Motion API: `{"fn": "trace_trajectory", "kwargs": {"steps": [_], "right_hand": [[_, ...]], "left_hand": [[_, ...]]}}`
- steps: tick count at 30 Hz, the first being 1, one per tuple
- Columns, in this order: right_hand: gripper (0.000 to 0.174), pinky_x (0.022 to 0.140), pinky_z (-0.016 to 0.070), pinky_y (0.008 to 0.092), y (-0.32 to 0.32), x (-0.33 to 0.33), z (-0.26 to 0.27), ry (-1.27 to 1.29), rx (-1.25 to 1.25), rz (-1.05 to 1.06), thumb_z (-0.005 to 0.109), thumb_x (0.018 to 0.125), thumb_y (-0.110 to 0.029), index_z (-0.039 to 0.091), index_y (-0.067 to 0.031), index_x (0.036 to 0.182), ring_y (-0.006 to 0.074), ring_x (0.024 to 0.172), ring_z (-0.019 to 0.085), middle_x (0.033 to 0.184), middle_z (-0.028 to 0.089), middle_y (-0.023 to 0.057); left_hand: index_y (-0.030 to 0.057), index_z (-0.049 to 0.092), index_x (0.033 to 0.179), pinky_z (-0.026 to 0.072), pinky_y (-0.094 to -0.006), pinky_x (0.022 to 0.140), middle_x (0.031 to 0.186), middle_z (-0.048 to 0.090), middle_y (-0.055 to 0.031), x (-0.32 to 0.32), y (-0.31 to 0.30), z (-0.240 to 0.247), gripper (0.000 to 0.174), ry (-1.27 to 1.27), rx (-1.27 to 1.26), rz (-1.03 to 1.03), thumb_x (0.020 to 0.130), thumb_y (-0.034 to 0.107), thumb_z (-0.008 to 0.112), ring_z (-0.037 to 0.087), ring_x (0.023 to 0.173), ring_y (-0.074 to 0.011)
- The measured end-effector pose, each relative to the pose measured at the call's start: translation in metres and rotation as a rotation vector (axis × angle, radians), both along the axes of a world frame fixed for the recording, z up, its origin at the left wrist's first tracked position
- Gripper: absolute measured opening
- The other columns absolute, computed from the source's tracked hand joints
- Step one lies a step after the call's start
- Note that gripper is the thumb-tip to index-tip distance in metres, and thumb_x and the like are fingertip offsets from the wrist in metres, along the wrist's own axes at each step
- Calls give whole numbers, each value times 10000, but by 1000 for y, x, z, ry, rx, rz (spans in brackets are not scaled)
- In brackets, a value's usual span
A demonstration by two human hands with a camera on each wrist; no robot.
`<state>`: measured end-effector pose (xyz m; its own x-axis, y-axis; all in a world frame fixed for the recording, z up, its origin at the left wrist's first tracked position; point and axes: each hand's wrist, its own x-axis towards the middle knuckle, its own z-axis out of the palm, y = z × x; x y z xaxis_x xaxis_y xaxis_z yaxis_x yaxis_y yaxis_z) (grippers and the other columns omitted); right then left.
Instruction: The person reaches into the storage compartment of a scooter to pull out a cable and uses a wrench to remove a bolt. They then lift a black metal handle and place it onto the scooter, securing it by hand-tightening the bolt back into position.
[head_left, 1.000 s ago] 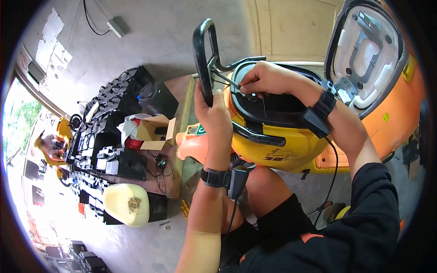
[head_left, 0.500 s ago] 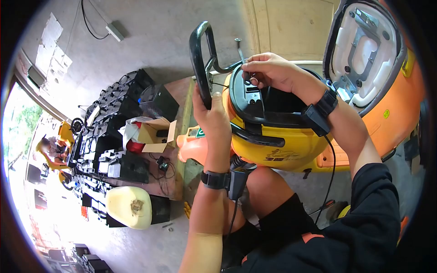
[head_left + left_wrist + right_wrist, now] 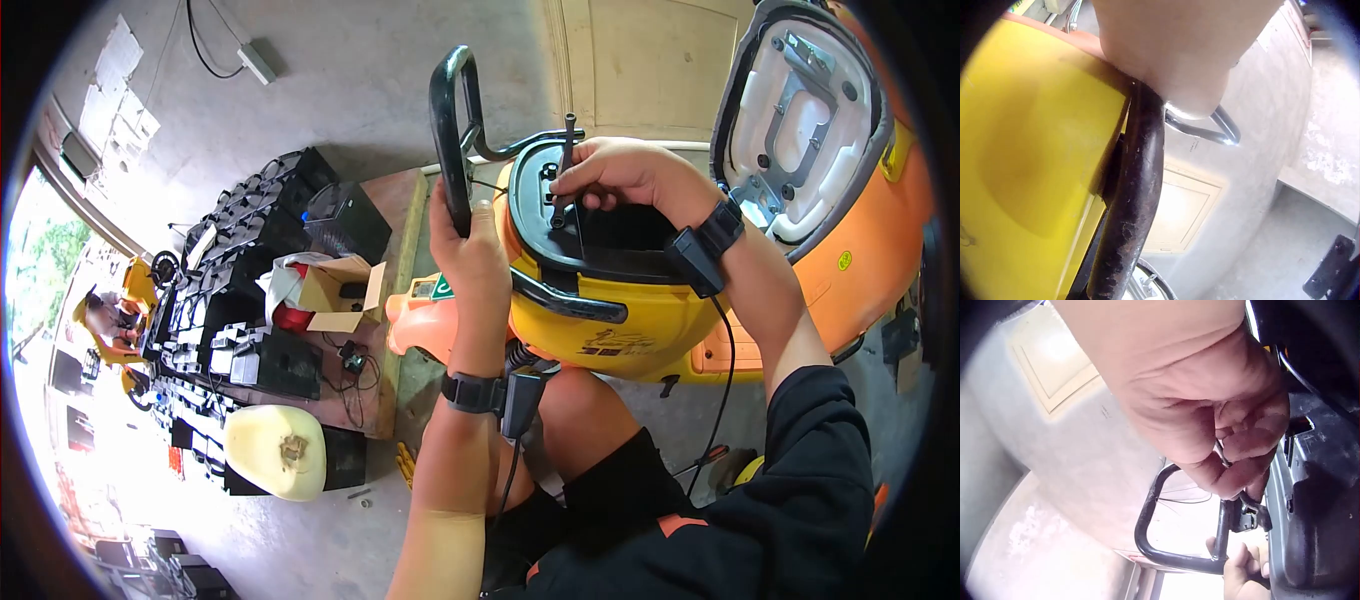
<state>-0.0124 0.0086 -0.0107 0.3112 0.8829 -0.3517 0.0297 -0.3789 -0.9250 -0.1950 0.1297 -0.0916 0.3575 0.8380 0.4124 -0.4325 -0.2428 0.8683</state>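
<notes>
My left hand point(image 3: 470, 250) grips the bent black tube bar point(image 3: 448, 120) at the end of a yellow scooter body point(image 3: 610, 335). In the left wrist view the worn bar point(image 3: 1141, 187) runs beside the yellow panel point(image 3: 1041, 137). My right hand point(image 3: 625, 170) pinches a slim dark wrench point(image 3: 567, 155) between thumb and fingers. One wrench end sticks up past the fingertips; the other is low over the black panel point(image 3: 535, 235), close to its bolts. In the right wrist view the curled fingers of the right hand point(image 3: 1229, 437) hide much of the wrench.
The raised seat point(image 3: 800, 120) shows its white underside beside the open compartment point(image 3: 625, 235). Left of the scooter are black battery boxes point(image 3: 265, 220), a cardboard box point(image 3: 340, 290) and a cream seat foam point(image 3: 275, 450). A cable point(image 3: 735, 370) hangs from my right wrist.
The wrench came away from the bar side, swung up in my right fingers, and now stands across the black panel near the bolts. My left hand keeps its grip on the bar.
</notes>
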Motion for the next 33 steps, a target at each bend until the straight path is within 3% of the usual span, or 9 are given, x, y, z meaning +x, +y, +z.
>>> {"fn": "trace_trajectory", "kwargs": {"steps": [15,21,23,27,30,32,33], "right_hand": [[306,465,315,226,-1,4,-4,-320,-155,74,742,968,-338,676,-54,875,31,534,449,717,598,-36],[305,484,326,230,3,-5,-6,-443,-115,61,747,965,-335,702,-51,861,33,534,436,706,604,-46],[298,504,336,235,3,-9,-6,-523,31,95,738,971,-321,715,-48,857,37,537,424,683,573,-52],[284,518,343,248,4,-12,-7,-548,97,142,724,983,-294,716,-35,866,47,536,408,636,489,-60],[284,518,356,248,6,-13,-6,-634,91,165,715,988,-284,710,-34,854,51,526,425,629,526,-51],[283,520,366,248,8,-15,-6,-625,75,140,709,991,-277,706,-36,844,52,524,435,637,555,-44],[283,523,376,248,8,-16,-7,-620,60,118,703,995,-271,702,-38,834,54,521,446,645,585,-36]], "left_hand": [[49,594,1298,352,-213,459,801,534,51,1,-1,1,373,0,9,32,930,-10,610,449,543,-24],[43,586,1316,353,-217,457,815,535,49,2,-2,1,396,-26,-17,17,926,-14,617,446,542,-24],[40,580,1323,350,-215,453,812,532,50,2,-2,1,401,-39,-23,11,927,-16,613,444,541,-22],[41,578,1327,347,-212,453,810,530,49,1,-4,4,404,-41,-39,-5,928,-19,607,440,540,-21],[43,578,1331,345,-211,452,811,532,47,-1,-6,9,407,-41,-30,3,928,-18,604,435,536,-21],[-54,517,1412,457,-257,944,1182,634,-61,-4,-10,13,449,27,-65,-39,968,-2,559,589,1021,-120],[-54,517,1412,457,-257,944,1182,634,-61,-4,-10,12,449,31,-64,-40,968,-2,559,589,1021,-120]]}}
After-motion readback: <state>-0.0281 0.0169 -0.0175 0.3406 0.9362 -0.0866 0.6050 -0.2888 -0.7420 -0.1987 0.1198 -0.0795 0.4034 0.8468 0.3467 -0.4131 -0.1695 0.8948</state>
